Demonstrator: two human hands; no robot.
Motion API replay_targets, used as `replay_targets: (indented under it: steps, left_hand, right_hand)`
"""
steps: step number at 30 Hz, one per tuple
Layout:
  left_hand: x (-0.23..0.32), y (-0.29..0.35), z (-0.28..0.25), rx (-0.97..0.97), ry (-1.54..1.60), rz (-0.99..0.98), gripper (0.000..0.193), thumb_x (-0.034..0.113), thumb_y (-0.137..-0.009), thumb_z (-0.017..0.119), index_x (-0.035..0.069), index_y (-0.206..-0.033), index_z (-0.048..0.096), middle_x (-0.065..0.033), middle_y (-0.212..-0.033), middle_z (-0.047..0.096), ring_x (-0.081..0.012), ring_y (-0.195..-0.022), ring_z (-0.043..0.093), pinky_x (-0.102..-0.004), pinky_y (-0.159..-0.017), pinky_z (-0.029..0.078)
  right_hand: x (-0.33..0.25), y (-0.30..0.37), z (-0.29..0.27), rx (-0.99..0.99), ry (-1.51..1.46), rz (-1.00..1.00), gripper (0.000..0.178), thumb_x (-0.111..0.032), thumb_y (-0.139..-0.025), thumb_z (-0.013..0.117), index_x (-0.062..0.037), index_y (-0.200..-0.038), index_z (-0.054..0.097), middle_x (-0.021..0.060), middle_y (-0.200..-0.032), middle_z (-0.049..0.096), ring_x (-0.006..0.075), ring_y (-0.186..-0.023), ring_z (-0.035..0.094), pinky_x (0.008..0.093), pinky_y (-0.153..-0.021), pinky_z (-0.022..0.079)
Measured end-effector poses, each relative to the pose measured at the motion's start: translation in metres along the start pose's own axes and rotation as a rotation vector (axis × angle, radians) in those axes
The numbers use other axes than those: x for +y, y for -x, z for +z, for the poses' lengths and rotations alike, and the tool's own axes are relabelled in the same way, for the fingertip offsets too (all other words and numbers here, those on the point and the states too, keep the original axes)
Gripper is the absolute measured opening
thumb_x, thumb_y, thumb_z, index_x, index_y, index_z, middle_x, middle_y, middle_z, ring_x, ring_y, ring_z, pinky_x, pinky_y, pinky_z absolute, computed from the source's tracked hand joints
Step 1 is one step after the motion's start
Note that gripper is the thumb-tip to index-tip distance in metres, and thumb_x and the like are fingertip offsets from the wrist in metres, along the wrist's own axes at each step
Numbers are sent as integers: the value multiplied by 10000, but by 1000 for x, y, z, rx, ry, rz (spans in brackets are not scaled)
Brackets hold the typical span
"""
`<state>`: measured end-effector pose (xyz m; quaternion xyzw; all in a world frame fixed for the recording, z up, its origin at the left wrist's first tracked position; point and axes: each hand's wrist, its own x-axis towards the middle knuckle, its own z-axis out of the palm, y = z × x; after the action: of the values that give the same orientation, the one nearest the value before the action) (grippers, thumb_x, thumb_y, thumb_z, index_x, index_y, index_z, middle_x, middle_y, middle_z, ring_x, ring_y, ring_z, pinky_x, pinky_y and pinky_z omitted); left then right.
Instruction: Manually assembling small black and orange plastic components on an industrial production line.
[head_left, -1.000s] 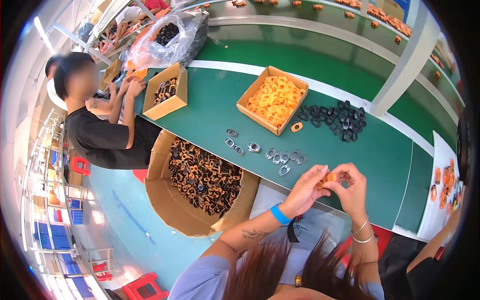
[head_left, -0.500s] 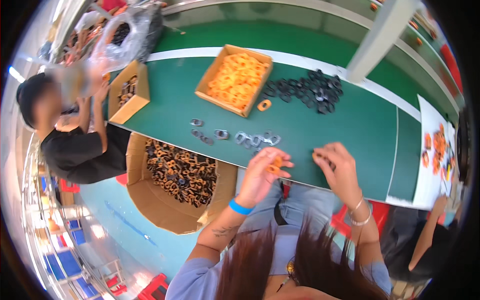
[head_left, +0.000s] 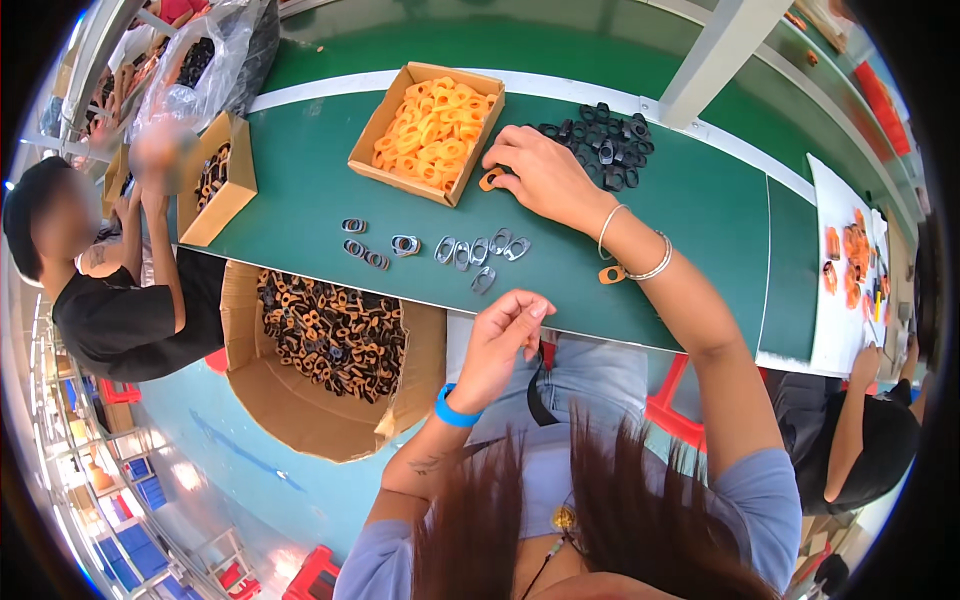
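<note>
My right hand [head_left: 547,175] reaches to the right front of the cardboard box of orange rings [head_left: 430,140]. Its thumb and fingers close on an orange oval ring [head_left: 490,180] on the green table. Below my right wrist lies an orange ring piece with a dark centre [head_left: 611,274]. Near the table's front edge my left hand [head_left: 505,335] is closed, thumb against curled fingers; whatever it may hold is hidden. Beyond it lie several grey oval rings [head_left: 480,250] and a few small ring stacks [head_left: 405,245]. A pile of black ring parts [head_left: 612,145] sits beyond my right hand.
A big carton [head_left: 330,430] of orange-and-black pieces stands below the table's front edge at left. A co-worker [head_left: 120,290] works beside another cardboard box [head_left: 220,185]. A metal post [head_left: 715,65] rises at the back. A white board [head_left: 835,270] with orange pieces lies at right.
My right hand has moved up and left to the ring beside the box. An orange piece now lies on the table below my right wrist. The orange ring no longer shows in my left hand, which has closed.
</note>
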<state>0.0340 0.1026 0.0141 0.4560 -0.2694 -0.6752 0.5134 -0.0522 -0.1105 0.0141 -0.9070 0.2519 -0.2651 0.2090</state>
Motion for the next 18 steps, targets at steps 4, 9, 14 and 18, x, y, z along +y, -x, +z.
replay_targets:
  steps: [4,9,14,18]
  left_hand:
    - [2,-2,-4,51,-22,-3,193,204,-1024,592,15,-1007,632,11,-718,539,-76,-610,473,-228,-542,372]
    - [-1,3,-15,64,-20,38,155,163,-996,634,10,-1017,653,19,-732,549,-61,-612,474,-221,-544,373]
    - [2,6,-22,108,-98,60,152,150,-991,647,16,-1055,678,39,-755,558,-33,-628,476,-204,-551,386]
    - [1,-3,-16,53,-114,120,190,181,-1029,596,24,-1095,682,44,-780,565,-28,-633,478,-189,-555,387]
  right_hand:
    - [7,9,3,0,-58,77,103,-40,-837,710,-35,-903,631,92,-874,614,292,-846,656,409,-763,538]
    - [-21,46,-36,62,-47,65,79,-29,-853,705,-27,-886,634,98,-881,644,269,-740,672,367,-664,534]
    - [-40,97,-62,-222,-180,357,58,-35,-852,711,-23,-908,713,103,-839,674,269,-752,662,351,-666,524]
    - [-10,82,-44,-14,-59,188,105,-56,-861,712,-4,-952,714,121,-870,674,288,-789,666,366,-697,531]
